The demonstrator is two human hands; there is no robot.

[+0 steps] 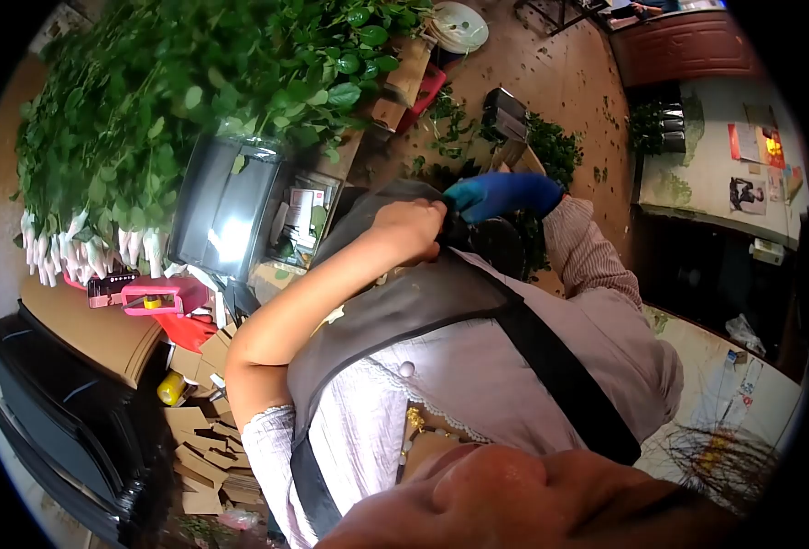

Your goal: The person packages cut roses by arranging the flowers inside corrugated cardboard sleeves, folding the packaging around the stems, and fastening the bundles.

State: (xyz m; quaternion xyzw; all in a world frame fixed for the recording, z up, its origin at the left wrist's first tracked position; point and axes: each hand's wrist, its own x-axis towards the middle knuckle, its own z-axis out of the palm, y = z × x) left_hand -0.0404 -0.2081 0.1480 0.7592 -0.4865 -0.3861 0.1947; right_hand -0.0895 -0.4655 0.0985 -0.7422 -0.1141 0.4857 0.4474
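My bare left hand [414, 229] is closed in front of my waist, against the grey apron [382, 293]. Close beside it, my right hand [505, 194] wears a blue glove, its fingers bent toward the left hand's fingertips. Between the two hands there is something dark; what it is stays hidden. Left of my forearm lies a shiny grey-black tray or box [231, 197], and next to it an open bin [304, 215] with papers and leaves inside.
Leafy green stems [194, 91] with white-wrapped ends pile up at the upper left. A pink tool [162, 296] and cardboard pieces [208, 448] lie below. Black boxes [66, 412] stand lower left. Leaves litter the brown floor [551, 82]. White plates [459, 27] sit at the top.
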